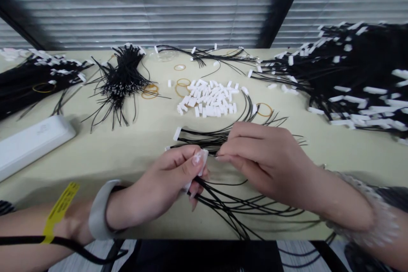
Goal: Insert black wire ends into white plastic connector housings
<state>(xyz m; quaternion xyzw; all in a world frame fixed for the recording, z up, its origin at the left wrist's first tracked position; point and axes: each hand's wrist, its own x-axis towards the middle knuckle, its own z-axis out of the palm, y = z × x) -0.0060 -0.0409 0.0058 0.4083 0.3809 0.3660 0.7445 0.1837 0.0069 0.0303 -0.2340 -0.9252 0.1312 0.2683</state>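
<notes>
My left hand (pixel 178 172) is closed around a white connector housing (pixel 203 162), held between thumb and fingers. Several black wires (pixel 223 199) trail from beneath that hand to the lower right. Close beside the housing, my right hand (pixel 264 157) pinches the end of a thin black wire (pixel 212 155), its tip pointing at the housing. Whether the tip touches the housing I cannot tell. Behind both hands lie black wires with a white connector (pixel 177 133) on their left end. Farther back is a heap of small white connector housings (pixel 212 97).
A bundle of loose black wires (pixel 123 78) lies back left. Large piles of wires with white connectors sit at the far left (pixel 22 80) and right (pixel 360 76). Rubber bands (pixel 149 91) are scattered about. A white box-like device (pixel 35 144) lies left; window blinds (pixel 153 4) stand behind.
</notes>
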